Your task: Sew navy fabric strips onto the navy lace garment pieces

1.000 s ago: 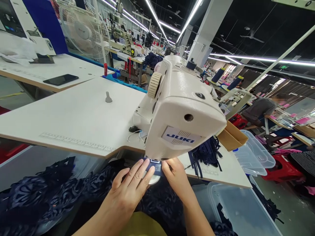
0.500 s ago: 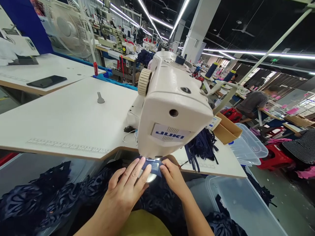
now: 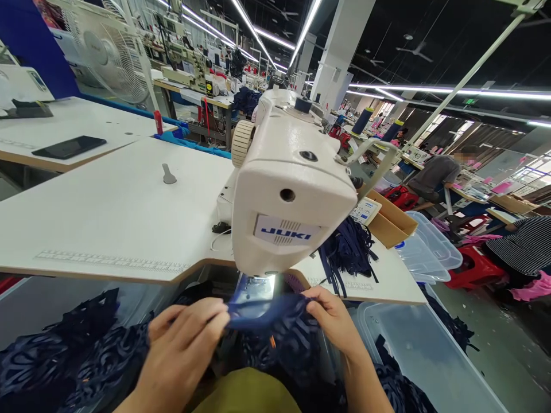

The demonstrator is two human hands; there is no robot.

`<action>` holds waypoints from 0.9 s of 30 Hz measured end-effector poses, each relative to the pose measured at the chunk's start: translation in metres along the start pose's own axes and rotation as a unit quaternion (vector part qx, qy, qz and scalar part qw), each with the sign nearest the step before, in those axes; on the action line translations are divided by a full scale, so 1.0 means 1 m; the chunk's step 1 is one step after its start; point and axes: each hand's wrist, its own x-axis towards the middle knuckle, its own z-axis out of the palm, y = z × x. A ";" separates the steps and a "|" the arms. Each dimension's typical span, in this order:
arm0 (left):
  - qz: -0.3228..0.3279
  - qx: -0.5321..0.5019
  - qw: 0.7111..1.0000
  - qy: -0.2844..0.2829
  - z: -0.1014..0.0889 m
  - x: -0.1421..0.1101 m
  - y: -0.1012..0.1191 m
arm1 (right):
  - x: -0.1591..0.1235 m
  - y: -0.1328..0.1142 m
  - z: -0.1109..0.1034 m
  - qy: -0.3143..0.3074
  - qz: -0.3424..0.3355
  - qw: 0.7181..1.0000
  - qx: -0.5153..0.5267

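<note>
Between my two hands stretches a band of dark navy fabric (image 3: 262,318), just in front of the lit needle area of a white JUKI sewing machine (image 3: 297,178). My left hand (image 3: 187,330) pinches the band's left end, fingers closed. At its right end my right hand (image 3: 333,318) grips the cloth between thumb and fingers. Part of the band is blurred. Below it hangs navy patterned lace (image 3: 284,350), lying over my lap. The needle and presser foot are mostly hidden under the machine head.
Navy strips (image 3: 348,249) lie right of the machine, near a cardboard box (image 3: 391,221). Clear plastic bins (image 3: 430,344) flank my lap, with navy lace (image 3: 38,355) at left. On the tabletop (image 3: 107,212) rests a small grey tool (image 3: 167,174); a phone (image 3: 69,147) lies farther left.
Both hands have drawn back from the needle area towards me and moved apart. The fabric that lay under the presser area is now held stretched between them. The view has shifted slightly.
</note>
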 end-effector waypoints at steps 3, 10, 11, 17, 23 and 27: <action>-0.036 0.118 0.990 0.068 -0.016 0.002 -0.022 | 0.008 -0.033 0.013 -0.016 -0.070 0.997 -0.034; 0.024 0.206 0.978 -0.011 -0.019 0.010 -0.028 | 0.043 -0.051 0.069 0.109 -0.246 0.869 -0.416; 0.081 0.168 0.982 -0.033 -0.015 0.010 -0.021 | 0.045 -0.051 0.072 0.118 -0.262 0.848 -0.445; 0.208 0.092 0.969 -0.093 0.014 0.004 0.012 | 0.041 -0.051 0.071 0.129 -0.245 0.842 -0.462; 0.194 0.102 0.973 -0.068 0.018 0.001 0.013 | 0.039 -0.049 0.068 0.137 -0.161 0.899 -0.384; 0.177 0.082 0.977 -0.084 0.013 0.004 0.012 | 0.041 -0.047 0.057 0.065 -0.082 0.972 -0.209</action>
